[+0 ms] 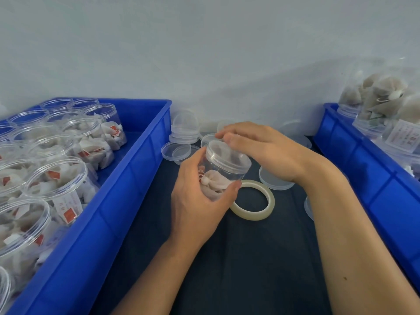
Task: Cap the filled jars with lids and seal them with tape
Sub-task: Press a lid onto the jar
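Work surface: a dark cloth-covered table [227, 269] lay nearest the camera, with both bare forearms reaching in over it.
Left hand: the left hand [197, 198] was curled around the body of a clear jar [218, 176], thumb on the near side, holding it tilted just above the table.
Jar: it held pale tea bags (pyramid-shaped, by the look of them) and sat between the two hands at the centre.
Tape: a roll of clear tape [254, 200] lay flat on the cloth, just beside the left thumb and partly hidden behind that hand.
Lid: a clear lid [227, 153] sat on the jar's mouth.
Right hand: the right hand [256, 146] lay over the lid, its fingers bent down around the far rim, gripping it.
Left bin: a blue bin [127, 178] at the left held many uncapped jars [56, 178] filled with tea bags.
Spare lids: loose lids [179, 151] lay scattered and stacked farther back, near the wall.
Right bin: a second blue bin [363, 169] at the right held capped jars [381, 105] piled high.
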`<state>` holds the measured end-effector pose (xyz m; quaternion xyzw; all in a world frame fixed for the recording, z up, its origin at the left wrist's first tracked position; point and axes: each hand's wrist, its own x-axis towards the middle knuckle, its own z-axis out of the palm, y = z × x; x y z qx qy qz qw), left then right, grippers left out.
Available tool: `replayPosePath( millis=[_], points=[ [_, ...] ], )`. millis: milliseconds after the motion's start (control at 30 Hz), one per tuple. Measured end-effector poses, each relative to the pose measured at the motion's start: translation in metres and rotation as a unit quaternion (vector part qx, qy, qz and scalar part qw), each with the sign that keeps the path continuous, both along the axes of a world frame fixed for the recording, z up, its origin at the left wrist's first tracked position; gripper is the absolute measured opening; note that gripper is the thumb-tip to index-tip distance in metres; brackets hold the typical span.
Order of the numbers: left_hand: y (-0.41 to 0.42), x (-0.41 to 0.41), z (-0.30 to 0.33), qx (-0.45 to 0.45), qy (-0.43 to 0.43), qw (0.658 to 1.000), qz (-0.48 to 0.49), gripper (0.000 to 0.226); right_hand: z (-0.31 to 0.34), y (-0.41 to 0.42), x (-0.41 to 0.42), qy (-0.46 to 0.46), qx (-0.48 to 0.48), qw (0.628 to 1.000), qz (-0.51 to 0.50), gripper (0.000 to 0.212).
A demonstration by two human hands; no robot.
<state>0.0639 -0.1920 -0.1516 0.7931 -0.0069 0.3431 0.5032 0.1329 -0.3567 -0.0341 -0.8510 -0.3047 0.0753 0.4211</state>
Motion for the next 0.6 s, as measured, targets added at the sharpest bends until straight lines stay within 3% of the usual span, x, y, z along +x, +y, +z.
replayPosePath(
  millis=[167, 500, 600],
  points=[
    [0.0001, -0.0005, -0.0003, 0.002, 0.002, 1.0, -0.003, 0.083, -0.0002, 0.0028, -0.0017, -0.028, -0.077, 0.996, 0.022, 0.039],
    [-0.0018, -0.0009, 0.0007, 0.011, -0.001, 1.0, -0.015, 0.083, -0.0062, 0.0048, 0.0018, -0.042, -0.103, 0.99, -0.091, 0.054],
    [-0.0015, -0.0005, 0.0, 0.004, 0.0, 1.0, -0.007, 0.084, -0.0028, 0.0019, 0.0007, -0.023, -0.066, 0.996, -0.056, 0.039]
  ],
)
